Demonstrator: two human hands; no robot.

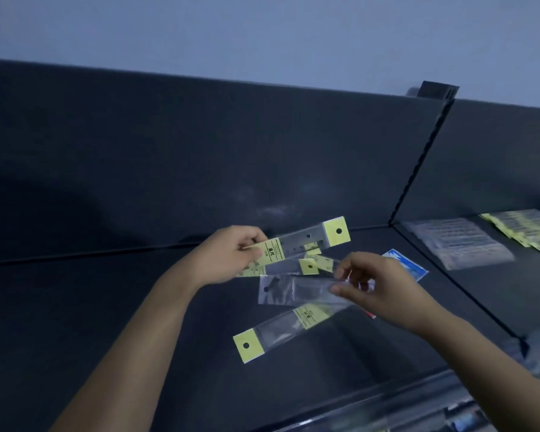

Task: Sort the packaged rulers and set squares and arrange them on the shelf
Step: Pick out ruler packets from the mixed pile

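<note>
- A ruler pack [309, 241], a clear sleeve with yellow ends, is pinched in the left hand [228, 254] and slants up to the right.
- A clear pack [293, 289], nearly level, is pinched by the right hand [378, 285].
- A second ruler pack [281, 330] slants below it, yellow tag at lower left.
- A blue-white pack [413, 265] lies flat on the dark shelf [75, 307].
- A clear stack [459, 244] and a yellow-tagged stack [524, 227] lie in the right bay.

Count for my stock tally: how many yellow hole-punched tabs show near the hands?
3: the far tab on the package the left hand holds, the middle tab just below it, the near tab on the lowest package. Overlap may hide more.
</note>
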